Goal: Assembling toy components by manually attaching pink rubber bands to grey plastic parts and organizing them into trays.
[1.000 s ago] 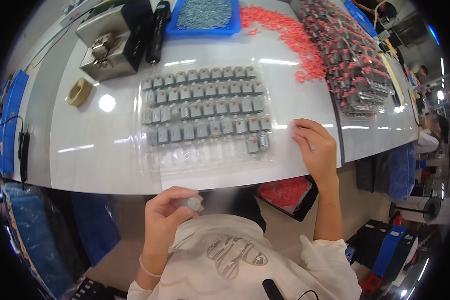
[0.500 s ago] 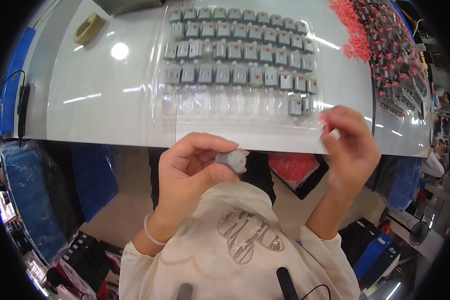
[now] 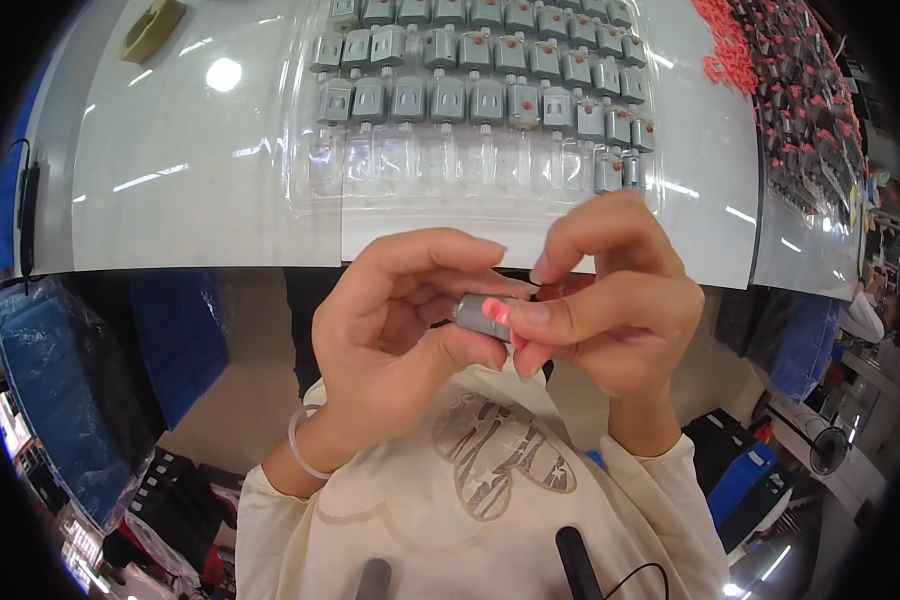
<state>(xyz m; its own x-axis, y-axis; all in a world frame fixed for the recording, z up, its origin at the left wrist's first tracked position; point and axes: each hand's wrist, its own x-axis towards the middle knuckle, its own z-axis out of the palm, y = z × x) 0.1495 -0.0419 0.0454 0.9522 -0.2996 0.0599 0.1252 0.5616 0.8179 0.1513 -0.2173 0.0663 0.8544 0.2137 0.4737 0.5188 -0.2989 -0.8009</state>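
Note:
My left hand [image 3: 380,335] holds a small grey metal motor [image 3: 477,315] between thumb and fingers, in front of the table edge. With its thumb and fingers closed, my right hand [image 3: 625,310] presses a small pink-red plastic piece [image 3: 496,311] against the motor's right end. The fingers hide part of that piece and how it sits on the motor. Beyond the hands lies a clear plastic tray [image 3: 295,185] with rows of similar grey motors [image 3: 447,98], several bearing an orange-red dot. Its nearest row has motors only at the right end.
At the right of the white table [image 3: 200,225] are a pile of pink-red pieces [image 3: 725,55] and a mass of dark motors with pink-red parts [image 3: 805,110]. A beige ring-shaped object [image 3: 152,30] lies at the far left. Blue plastic-covered bins [image 3: 80,400] stand below on the left.
My right hand has come left from beside the tray, bringing the pink-red piece to the motor. The motor has turned in my left hand. The view has shifted, so the tray sits higher.

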